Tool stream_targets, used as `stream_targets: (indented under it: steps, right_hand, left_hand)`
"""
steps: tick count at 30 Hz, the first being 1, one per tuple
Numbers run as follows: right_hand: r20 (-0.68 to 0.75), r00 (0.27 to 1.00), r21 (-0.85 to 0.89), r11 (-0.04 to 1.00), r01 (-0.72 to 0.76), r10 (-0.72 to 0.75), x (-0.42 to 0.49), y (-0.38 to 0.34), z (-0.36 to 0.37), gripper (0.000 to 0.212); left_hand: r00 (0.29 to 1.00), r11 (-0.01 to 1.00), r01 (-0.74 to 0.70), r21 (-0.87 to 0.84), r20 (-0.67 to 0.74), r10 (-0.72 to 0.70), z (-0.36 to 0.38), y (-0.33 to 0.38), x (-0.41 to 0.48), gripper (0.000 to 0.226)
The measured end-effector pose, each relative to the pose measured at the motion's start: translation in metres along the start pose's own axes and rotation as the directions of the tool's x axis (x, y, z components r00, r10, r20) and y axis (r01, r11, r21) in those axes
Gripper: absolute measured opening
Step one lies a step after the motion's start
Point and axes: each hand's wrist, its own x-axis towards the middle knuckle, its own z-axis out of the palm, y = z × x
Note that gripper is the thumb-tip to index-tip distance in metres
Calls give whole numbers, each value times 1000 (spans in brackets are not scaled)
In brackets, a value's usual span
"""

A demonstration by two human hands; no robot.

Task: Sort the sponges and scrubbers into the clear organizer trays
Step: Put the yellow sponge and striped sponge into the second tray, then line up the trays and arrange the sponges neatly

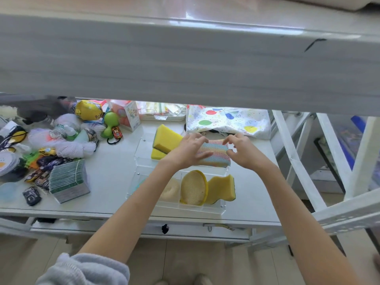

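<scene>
Two clear organizer trays stand on the white table. In the far tray (144,156) lie two yellow sponges (165,138) and a pastel striped sponge (216,154). My left hand (188,150) grips that striped sponge at its left end. My right hand (241,151) pinches its right end with thumb and fingers. The near tray (213,209) holds a round cream scrubber (171,190), a round yellow mesh scrubber (194,187) standing on edge, and a wavy yellow sponge (222,188) with a green backing.
The table's left side is crowded with yarn balls (70,149), toy cars (31,195), a stack of cards (68,181) and a green toy (110,124). A balloon-print bag (228,120) lies behind the trays. A grey shelf (185,62) overhangs the back.
</scene>
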Motion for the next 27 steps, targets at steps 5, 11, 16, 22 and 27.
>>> stream_targets:
  steps: [5,11,16,22,27]
  right_hand:
    - [29,998,-79,995,60,-58,6,-17,17,43]
    - [197,980,-175,983,52,-17,12,-18,35,55]
    - [195,980,-215,972,91,-49,16,-27,43,54]
    - [127,992,-209,977,50,-24,24,-31,44,30]
    - [143,990,-220,974,49,-17,29,-33,37,31]
  left_hand:
    - [998,985,69,161,-19,-67,-18,-35,-16,50]
    - [988,985,138,100,50,-144,-33,-79,-41,67]
    - [992,988,122,91,23,-124,-38,-87,-45,63]
    - [998,985,-44,166,-44,52,-28,-60,-34,39]
    - [999,973,-49,226,6,49,-18,-33,-15,32]
